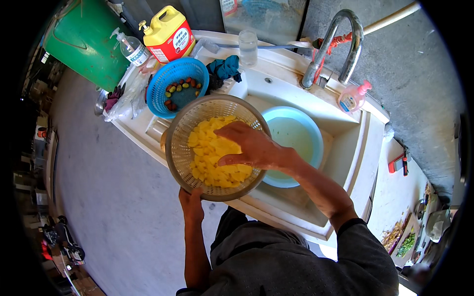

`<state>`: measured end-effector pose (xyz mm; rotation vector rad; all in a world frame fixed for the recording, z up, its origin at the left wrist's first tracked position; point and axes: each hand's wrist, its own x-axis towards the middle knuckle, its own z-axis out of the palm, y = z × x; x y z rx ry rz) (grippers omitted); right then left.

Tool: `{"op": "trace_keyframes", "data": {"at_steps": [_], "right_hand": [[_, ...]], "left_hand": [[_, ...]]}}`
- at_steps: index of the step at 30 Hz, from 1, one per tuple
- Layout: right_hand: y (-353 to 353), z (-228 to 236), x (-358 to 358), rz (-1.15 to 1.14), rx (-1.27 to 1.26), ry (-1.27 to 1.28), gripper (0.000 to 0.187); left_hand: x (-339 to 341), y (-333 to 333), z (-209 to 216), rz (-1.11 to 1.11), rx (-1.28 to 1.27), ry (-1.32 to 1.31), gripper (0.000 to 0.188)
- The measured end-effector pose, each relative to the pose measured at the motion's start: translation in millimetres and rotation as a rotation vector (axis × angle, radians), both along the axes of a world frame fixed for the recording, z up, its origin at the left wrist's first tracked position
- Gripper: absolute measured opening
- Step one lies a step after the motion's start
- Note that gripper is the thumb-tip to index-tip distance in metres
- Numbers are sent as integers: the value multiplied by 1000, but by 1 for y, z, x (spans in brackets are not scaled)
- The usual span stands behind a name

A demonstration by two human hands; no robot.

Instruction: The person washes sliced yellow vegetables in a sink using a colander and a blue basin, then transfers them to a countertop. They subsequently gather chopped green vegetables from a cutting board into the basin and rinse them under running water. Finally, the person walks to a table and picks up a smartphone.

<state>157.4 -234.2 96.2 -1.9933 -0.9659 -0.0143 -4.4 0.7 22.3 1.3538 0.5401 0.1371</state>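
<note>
A brownish-grey plastic colander (180,170) is held up over the left front of the sink. Many thin yellow slices (205,148), which look like potato, lie inside it. My left hand (191,203) grips the near left rim, with the thumb on the outside and the other fingers mostly hidden beneath. Reaching in from the right, my right hand (254,147) is over the slices with thumb and fingers apart; its fingertips are at or just above them. Beside the colander, a light blue basin (318,143) of cloudy water sits in the white sink (343,153).
On the sink's left ledge is a blue basket (157,93) with several reddish-green fruits. Behind it stand a yellow jug (168,34) and a clear pump bottle (133,49). A curved faucet (353,44) rises at the back, near a pink soap bottle (353,96). A glass jar (248,48) stands nearby.
</note>
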Motion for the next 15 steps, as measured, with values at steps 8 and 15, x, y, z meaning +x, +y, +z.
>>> {"op": "trace_keyframes", "data": {"at_steps": [8,15], "right_hand": [[-28,-39,47,-188,443,338,27],[-90,-200,89,-288,-521,326,44]], "left_hand": [[-2,2,2,-1,-14,8,46],[-2,6,-9,-3,4,10,46]]}}
